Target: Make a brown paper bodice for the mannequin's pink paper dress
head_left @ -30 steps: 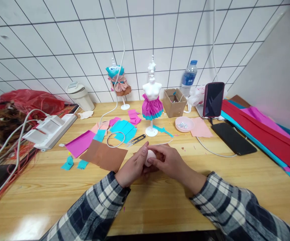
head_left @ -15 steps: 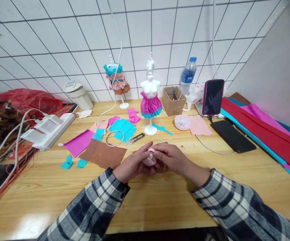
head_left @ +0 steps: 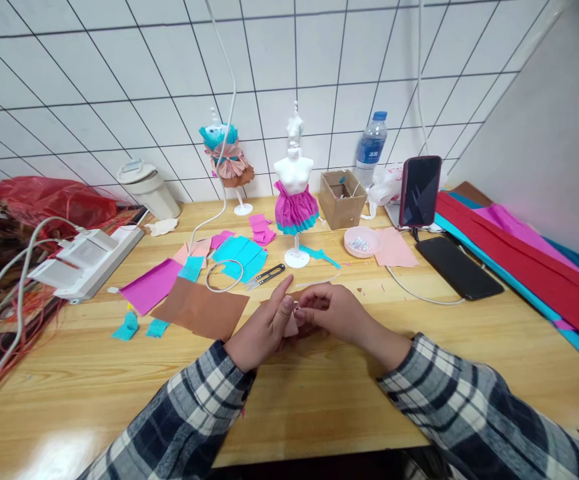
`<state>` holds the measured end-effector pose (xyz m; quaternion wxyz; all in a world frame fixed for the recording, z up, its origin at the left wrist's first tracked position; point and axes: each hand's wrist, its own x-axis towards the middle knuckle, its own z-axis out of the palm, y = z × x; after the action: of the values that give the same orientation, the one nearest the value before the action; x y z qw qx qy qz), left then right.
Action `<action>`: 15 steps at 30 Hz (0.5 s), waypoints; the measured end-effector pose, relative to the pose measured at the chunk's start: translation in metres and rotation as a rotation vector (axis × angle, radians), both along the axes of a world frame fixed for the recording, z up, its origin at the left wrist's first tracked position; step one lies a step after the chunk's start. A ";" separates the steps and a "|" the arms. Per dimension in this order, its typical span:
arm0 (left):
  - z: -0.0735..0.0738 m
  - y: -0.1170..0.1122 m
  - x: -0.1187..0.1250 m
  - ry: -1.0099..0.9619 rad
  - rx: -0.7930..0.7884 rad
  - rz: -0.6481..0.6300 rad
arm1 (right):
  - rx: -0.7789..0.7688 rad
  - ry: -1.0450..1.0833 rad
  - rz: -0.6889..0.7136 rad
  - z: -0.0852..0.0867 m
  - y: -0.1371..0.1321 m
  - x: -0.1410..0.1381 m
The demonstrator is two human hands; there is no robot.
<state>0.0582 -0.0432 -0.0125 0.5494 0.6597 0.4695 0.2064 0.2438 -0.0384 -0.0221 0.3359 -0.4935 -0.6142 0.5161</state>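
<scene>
My left hand (head_left: 262, 328) is closed around a small pale pink piece of paper (head_left: 292, 325), its thumb pointing up. My right hand (head_left: 337, 313) pinches at the top of the same piece, thumb against index finger; the fingers hide most of it. Brown paper (head_left: 312, 287) lies just behind the hands. Farther back stands a small white dress form (head_left: 294, 172) wearing a magenta skirt with a turquoise hem (head_left: 297, 210). Between it and my left hand lie thread snips (head_left: 265, 277) and a wire ring (head_left: 209, 287).
Turquoise paper (head_left: 242, 257), magenta paper (head_left: 150, 285) and a brown sheet (head_left: 202, 308) lie at left. A bowl of beads (head_left: 363, 241), a cardboard box (head_left: 342, 200), a phone (head_left: 459, 267) and a bottle (head_left: 371, 150) are at right. A power strip (head_left: 102, 263) sits far left.
My left thumb has lifted away from the pink paper and now points up. My right fingers have drawn closer into a pinch at its top. The view has shifted slightly.
</scene>
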 end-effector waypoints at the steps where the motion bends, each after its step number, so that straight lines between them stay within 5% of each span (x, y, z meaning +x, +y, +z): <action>1: 0.002 0.002 -0.001 0.075 0.063 -0.012 | -0.069 0.035 -0.022 -0.001 0.002 0.001; 4: 0.008 0.007 -0.002 0.391 0.292 -0.085 | -0.130 0.130 -0.102 0.000 0.005 0.004; 8: 0.015 0.008 -0.001 0.718 0.590 -0.089 | 0.017 0.171 -0.098 0.002 0.002 0.001; 11: 0.015 0.006 0.000 0.776 0.740 -0.053 | 0.161 0.091 -0.150 0.001 -0.002 -0.003; 15: 0.013 0.006 -0.003 0.660 0.753 0.042 | 0.242 0.086 -0.147 0.001 -0.004 -0.005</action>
<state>0.0552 -0.0368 0.0009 0.0911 0.8328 0.5242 0.1530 0.2393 -0.0423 -0.0212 0.4559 -0.4705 -0.6191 0.4331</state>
